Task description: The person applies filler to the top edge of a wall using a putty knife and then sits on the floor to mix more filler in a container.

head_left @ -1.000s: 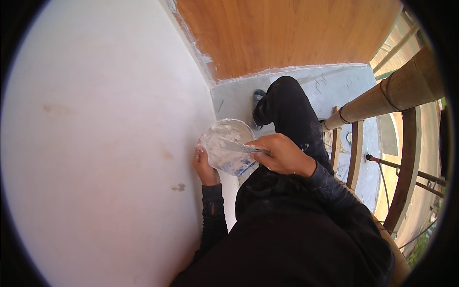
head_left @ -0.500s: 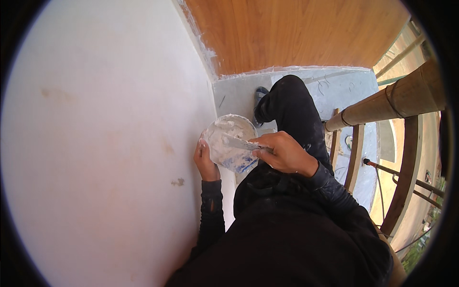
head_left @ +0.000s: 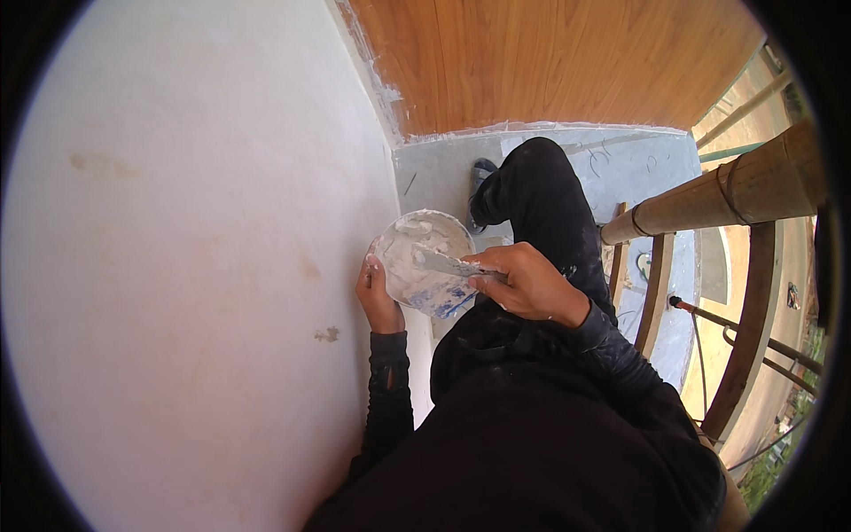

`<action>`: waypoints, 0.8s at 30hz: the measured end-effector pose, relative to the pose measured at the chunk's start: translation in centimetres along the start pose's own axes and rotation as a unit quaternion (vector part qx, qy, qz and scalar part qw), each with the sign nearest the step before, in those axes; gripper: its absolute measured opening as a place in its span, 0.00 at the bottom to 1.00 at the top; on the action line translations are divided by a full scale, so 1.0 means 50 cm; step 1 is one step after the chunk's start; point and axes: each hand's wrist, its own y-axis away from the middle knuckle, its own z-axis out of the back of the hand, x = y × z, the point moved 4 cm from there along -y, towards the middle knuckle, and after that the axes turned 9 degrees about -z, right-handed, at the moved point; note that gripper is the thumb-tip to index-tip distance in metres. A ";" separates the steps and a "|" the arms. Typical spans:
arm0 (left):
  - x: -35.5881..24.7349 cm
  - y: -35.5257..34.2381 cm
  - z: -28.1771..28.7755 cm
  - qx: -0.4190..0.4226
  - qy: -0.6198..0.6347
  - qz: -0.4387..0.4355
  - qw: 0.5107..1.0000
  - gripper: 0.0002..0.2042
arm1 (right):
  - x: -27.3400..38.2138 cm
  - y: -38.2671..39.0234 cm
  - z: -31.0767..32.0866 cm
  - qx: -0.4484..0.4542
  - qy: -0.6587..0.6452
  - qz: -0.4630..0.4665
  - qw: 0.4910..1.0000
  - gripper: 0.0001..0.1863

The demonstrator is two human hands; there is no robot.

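Observation:
A round tub (head_left: pixel 417 230) smeared with white paste and blue marks sits in front of me, near the white wall. My left hand (head_left: pixel 379 291) is closed on its left side, fingers at the rim. My right hand (head_left: pixel 527 284) grips a putty knife (head_left: pixel 436 261), whose flat blade lies over the paste inside the tub, coated with some of it. The knife's handle is mostly hidden in my fingers.
A white wall (head_left: pixel 195 230) fills the left. A wood-grain panel (head_left: pixel 550 53) with white-smeared edges stands above a grey floor (head_left: pixel 612 160), where my shoe (head_left: pixel 480 182) rests. Bamboo poles (head_left: pixel 736 186), wooden slats (head_left: pixel 660 275) and metal rods (head_left: pixel 727 319) run along the right.
Compared with a second ago, both my hands, the tub and the knife appear slightly higher in the picture. The knife stays over the paste; nothing was taken or let go.

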 end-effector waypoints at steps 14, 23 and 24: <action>0.000 0.001 -0.021 0.027 -0.007 0.021 0.999 0.26 | 0.017 0.004 0.017 -0.057 0.122 0.020 0.991 0.15; 0.020 0.006 -0.017 0.052 0.061 0.073 0.994 0.29 | 0.006 0.013 -0.010 -0.094 0.207 0.042 0.973 0.16; 0.020 0.005 -0.017 0.056 0.078 0.082 0.992 0.29 | 0.008 0.011 -0.013 -0.095 0.192 0.045 0.976 0.15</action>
